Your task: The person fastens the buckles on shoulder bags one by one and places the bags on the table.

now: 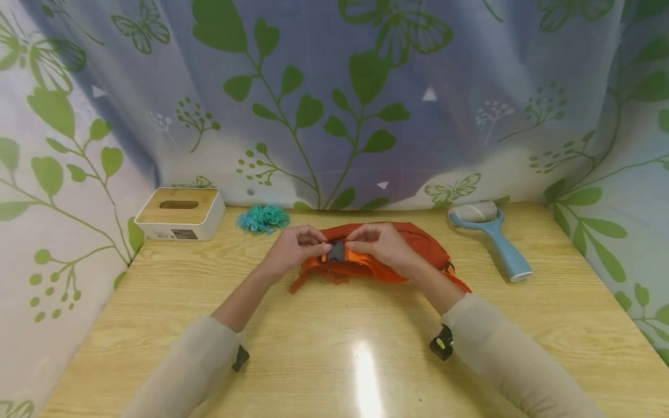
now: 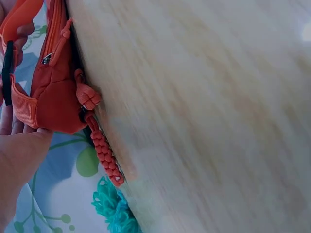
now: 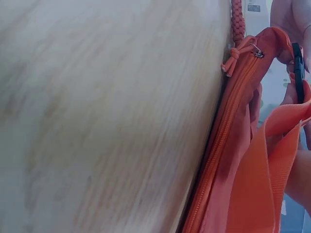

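A red-orange waist bag [image 1: 423, 244] lies toward the back of the table, with a black side-release buckle [image 1: 337, 252] on its orange strap [image 1: 384, 271]. The buckle's two halves look joined. Thumb and fingers of my left hand [image 1: 290, 249] pinch the buckle's left end. My right hand [image 1: 384, 247] pinches its right end, where the strap meets it. In the right wrist view the strap loops below the buckle [image 3: 298, 68], and a zipper [image 3: 218, 145] runs along the bag. A braided cord [image 2: 104, 150] hangs from the bag's end in the left wrist view.
A white tissue box [image 1: 177, 213] with a wooden lid stands at the back left, beside a teal yarn bundle [image 1: 263, 219]. On the right lies a blue-handled lint roller [image 1: 491, 235]. A patterned curtain [image 1: 334, 116] hangs behind the wood-grain table [image 1: 313, 348].
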The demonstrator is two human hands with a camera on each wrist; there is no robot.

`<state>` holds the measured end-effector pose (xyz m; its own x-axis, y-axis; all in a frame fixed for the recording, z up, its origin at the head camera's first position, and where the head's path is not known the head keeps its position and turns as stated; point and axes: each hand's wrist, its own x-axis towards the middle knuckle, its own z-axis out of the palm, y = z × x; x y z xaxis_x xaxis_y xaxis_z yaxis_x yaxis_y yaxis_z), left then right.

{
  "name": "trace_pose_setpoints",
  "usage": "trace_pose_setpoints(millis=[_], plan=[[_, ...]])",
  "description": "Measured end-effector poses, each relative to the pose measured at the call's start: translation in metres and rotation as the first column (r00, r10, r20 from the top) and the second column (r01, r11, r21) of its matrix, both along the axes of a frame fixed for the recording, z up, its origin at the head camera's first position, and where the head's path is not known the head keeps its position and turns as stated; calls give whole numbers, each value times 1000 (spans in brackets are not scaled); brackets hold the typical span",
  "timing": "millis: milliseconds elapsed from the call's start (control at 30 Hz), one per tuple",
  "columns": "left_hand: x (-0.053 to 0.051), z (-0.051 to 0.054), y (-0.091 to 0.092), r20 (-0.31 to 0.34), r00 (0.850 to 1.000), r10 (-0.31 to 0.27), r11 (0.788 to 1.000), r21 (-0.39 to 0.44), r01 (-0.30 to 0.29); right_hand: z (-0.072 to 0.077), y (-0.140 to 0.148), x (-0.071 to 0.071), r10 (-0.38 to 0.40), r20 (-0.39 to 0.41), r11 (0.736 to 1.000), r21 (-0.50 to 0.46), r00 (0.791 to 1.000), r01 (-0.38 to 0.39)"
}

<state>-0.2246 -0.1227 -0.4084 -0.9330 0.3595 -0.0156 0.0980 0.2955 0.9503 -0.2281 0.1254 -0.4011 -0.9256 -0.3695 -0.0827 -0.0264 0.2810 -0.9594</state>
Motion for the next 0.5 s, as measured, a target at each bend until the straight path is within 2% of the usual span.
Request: trace_pose_setpoints(millis=[167,500], plan=[[1,-4,-2,6,1000,-27,998,-48,27,-5,1,2,22,17,999,27,1000,-23],[3,-8,-1,0,999,-45,995,-92,45,-7,2,3,49,30,997,61,998,-50]])
